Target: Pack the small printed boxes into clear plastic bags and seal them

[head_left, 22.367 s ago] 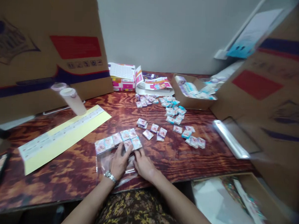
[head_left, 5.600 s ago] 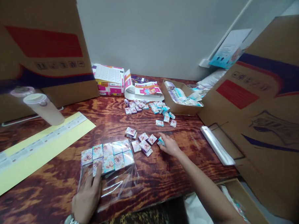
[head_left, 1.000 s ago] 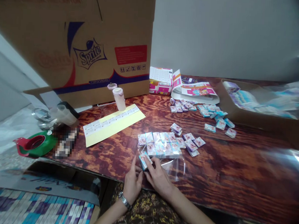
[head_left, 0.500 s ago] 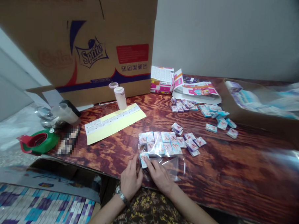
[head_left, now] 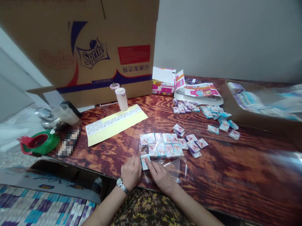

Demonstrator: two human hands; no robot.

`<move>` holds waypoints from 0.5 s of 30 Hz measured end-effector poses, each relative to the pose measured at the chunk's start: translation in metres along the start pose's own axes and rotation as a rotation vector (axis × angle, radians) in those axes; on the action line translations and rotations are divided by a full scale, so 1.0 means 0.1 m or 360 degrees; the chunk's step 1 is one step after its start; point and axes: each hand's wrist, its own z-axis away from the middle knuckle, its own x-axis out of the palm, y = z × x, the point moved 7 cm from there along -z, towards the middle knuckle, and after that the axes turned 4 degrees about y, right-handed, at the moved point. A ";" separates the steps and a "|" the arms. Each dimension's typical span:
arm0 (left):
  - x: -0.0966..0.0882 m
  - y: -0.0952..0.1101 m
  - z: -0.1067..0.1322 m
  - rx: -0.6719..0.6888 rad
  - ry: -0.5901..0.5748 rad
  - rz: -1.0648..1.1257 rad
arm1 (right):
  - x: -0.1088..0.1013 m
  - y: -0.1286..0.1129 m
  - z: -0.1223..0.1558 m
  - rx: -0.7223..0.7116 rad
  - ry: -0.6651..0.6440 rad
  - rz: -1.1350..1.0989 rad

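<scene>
My right hand [head_left: 162,176] has its fingertips on a small white-and-blue printed box [head_left: 145,162] at the table's near edge. Beside that box, my left hand [head_left: 130,173] is closed with its fingers curled under; what they hold, if anything, is hidden. Clear plastic film [head_left: 172,168] lies under the right hand and around the block of boxes. Just beyond my hands, similar small boxes [head_left: 161,149] stand side by side in two rows on the film. More loose boxes [head_left: 193,146] lie to the right of the rows.
A large Sprite carton [head_left: 134,32] stands at the back left. In front are a pink-lidded bottle [head_left: 122,100] and a yellow label sheet [head_left: 115,126]. A green tape dispenser [head_left: 46,143] sits left. An open carton [head_left: 241,112] stands right, near scattered boxes [head_left: 213,111].
My left hand has drawn slightly back to the left from the small box, and its fingers have curled in. The right hand stays on the box.
</scene>
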 end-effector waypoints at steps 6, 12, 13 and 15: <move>-0.10 0.08 -0.03 0.0032 -0.0044 0.0172 | 0.01 0.00 0.00 -0.0006 0.0066 0.0037; -0.10 0.16 -0.14 0.0192 -0.0352 -0.0057 | -0.01 -0.01 -0.02 0.0036 0.0044 0.0090; -0.10 0.17 -0.15 0.0237 -0.0397 -0.0103 | -0.01 -0.01 -0.02 0.0035 0.0041 0.0094; -0.10 0.20 -0.17 0.0310 -0.0461 -0.0186 | -0.01 -0.02 -0.02 0.0032 0.0052 0.0094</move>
